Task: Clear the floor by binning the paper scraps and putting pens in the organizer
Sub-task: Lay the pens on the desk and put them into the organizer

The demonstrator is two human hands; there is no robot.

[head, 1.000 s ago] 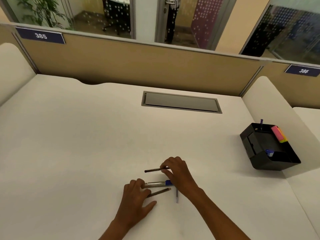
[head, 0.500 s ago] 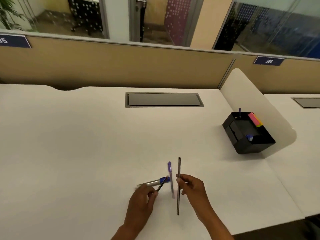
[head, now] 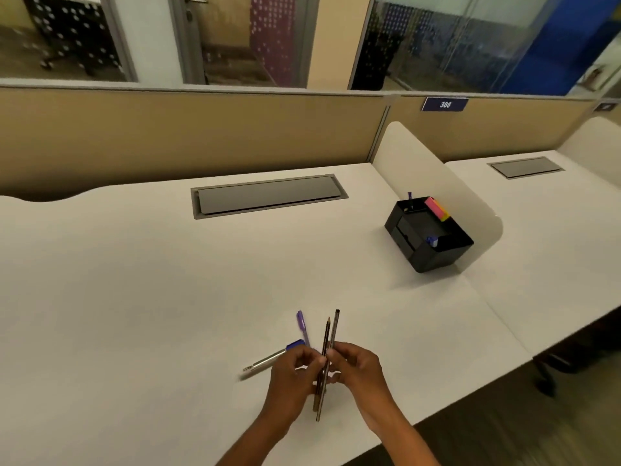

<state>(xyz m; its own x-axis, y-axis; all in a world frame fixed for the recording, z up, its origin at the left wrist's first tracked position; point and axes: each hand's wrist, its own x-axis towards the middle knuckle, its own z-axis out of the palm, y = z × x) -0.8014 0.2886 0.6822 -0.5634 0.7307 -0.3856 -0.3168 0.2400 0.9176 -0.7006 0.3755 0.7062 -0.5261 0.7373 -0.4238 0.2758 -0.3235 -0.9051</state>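
Note:
Two thin dark pencils [head: 331, 334] stand nearly upright between my hands above the white desk [head: 134, 280]. My left hand [head: 291, 378] and my right hand [head: 357, 368] meet around their middle, fingers closed on them. A purple pen [head: 301, 324] lies on the desk just behind my left hand. A silver pen with a blue cap [head: 268, 359] lies to the left of my hands. The black organizer [head: 426, 235] sits at the desk's right side, holding pink and yellow sticky notes, a purple pen and a small blue item.
A grey cable hatch [head: 268, 195] is set into the desk behind the pens. A tan partition [head: 184, 136] runs along the back, and a rounded white divider [head: 420, 163] stands behind the organizer. The desk's front edge drops to the floor at lower right.
My left hand has brought its pencil beside the one in my right hand, so both now stand together. The view has swung right.

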